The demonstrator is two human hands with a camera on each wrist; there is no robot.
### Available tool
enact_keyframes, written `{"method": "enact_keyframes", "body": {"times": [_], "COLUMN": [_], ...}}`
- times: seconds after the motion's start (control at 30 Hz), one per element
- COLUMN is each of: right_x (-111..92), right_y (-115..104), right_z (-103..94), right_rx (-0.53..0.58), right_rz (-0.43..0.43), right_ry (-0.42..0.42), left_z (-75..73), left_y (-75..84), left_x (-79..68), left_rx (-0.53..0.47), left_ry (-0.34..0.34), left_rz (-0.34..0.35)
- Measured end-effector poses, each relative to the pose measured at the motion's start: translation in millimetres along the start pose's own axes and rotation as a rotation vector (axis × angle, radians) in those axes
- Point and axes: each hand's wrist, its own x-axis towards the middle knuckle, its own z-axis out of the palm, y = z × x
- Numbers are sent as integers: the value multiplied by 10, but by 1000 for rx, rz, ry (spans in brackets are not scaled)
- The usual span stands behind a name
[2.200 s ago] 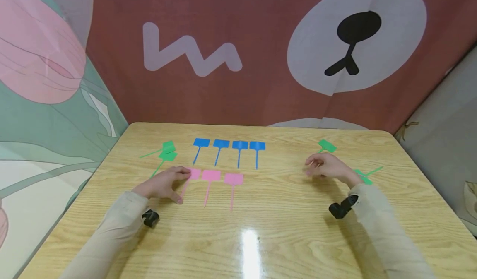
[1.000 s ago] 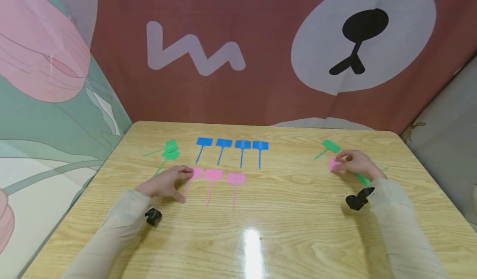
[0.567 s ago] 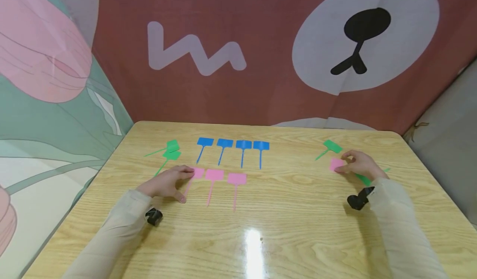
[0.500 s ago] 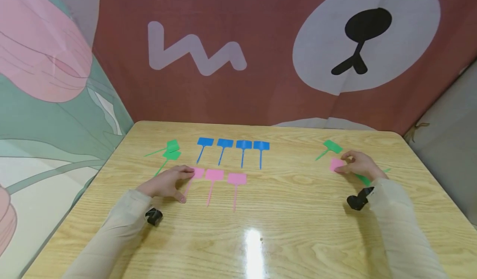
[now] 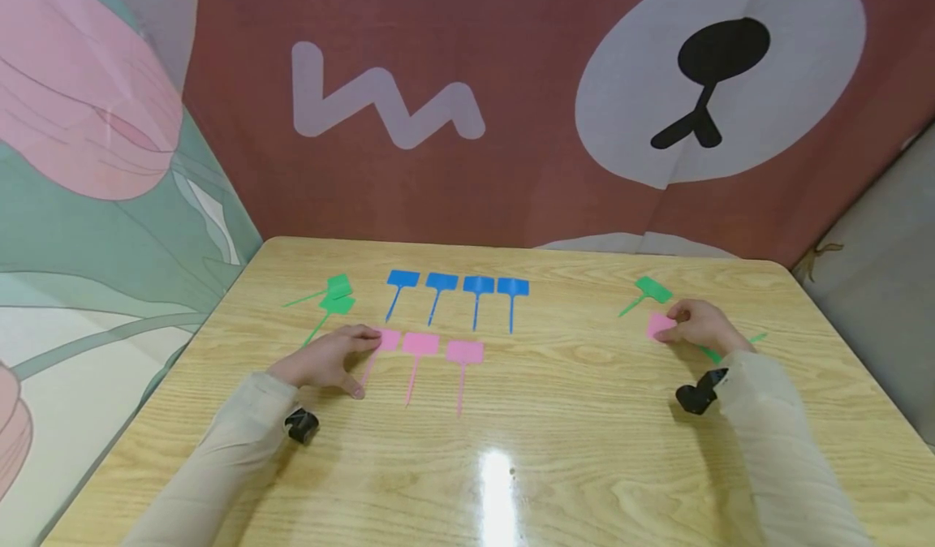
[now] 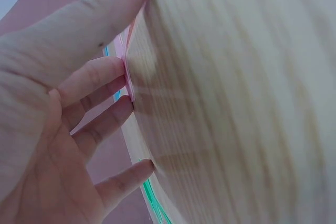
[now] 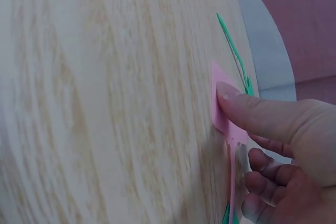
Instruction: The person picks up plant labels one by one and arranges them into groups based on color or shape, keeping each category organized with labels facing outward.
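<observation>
Between thumb and fingers, my right hand (image 5: 701, 325) pinches a pink T-shaped plant label (image 5: 660, 326) at the right of the table. The right wrist view shows the thumb flat on its plate, with the stem (image 7: 232, 177) hanging down past the fingers. My left hand (image 5: 325, 360) rests its extended fingertips on the leftmost pink label (image 5: 389, 339) of a row, thumb spread away near the stem. Beside that label lie a middle pink label (image 5: 421, 343) and a right pink label (image 5: 465, 352), stems toward me.
Behind the pink row, several blue labels (image 5: 478, 285) lie side by side. Two overlapping green labels (image 5: 338, 304) are at the left. A green label (image 5: 653, 289) lies beyond my right hand, and another green label (image 5: 710, 354) is partly under its wrist. A printed cloth (image 5: 526, 165) hangs behind the table.
My right hand has moved right, and the pink label it pinches has come into clearer view, uncovering the nearby green label's stem. My left hand has stayed on the leftmost pink label.
</observation>
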Motion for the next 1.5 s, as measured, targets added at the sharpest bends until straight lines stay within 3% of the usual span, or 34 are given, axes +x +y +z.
{"method": "enact_keyframes", "body": {"times": [0.2,0.63,1.2,1.5], "right_x": [-1,-50,-133,-175], "right_y": [11,-31,-92,-77], "right_z": [-16,-65,-119,-68], "right_rx": [-14,-20,257,493], "right_rz": [-4,-22,-17,27], "right_ry": [46,34,-64,-89], "left_z": [-1,9,-8,-16], "left_y": [6,-2,10,10], "left_x": [6,11,1,2], "left_rx": [4,-10,0,0], "left_ry": [0,-7,2,-12], "left_rz": [1,-7,14,5]}}
